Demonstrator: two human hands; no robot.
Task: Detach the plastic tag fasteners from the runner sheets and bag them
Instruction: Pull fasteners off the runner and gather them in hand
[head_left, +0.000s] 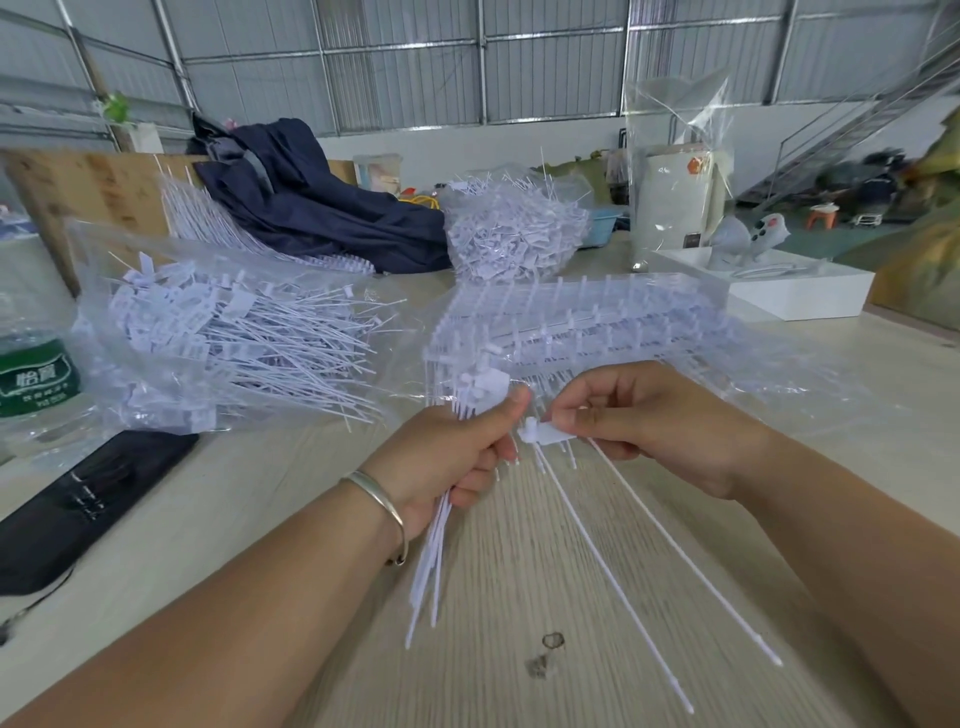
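Over the counter (545, 571) the left hand (441, 462) grips a bundle of freed fasteners (434, 545) while the right hand (639, 421) pinches one fastener's tag (545, 432) at the runner sheets (597, 327), likely snapping it off next, then reaching left to the filled bag (218, 338) near a bottle (31, 379).

The green label of the bottle (31, 364) at the bench's left edge carries white Chinese characters, too blurred to read. Nothing else is legible.
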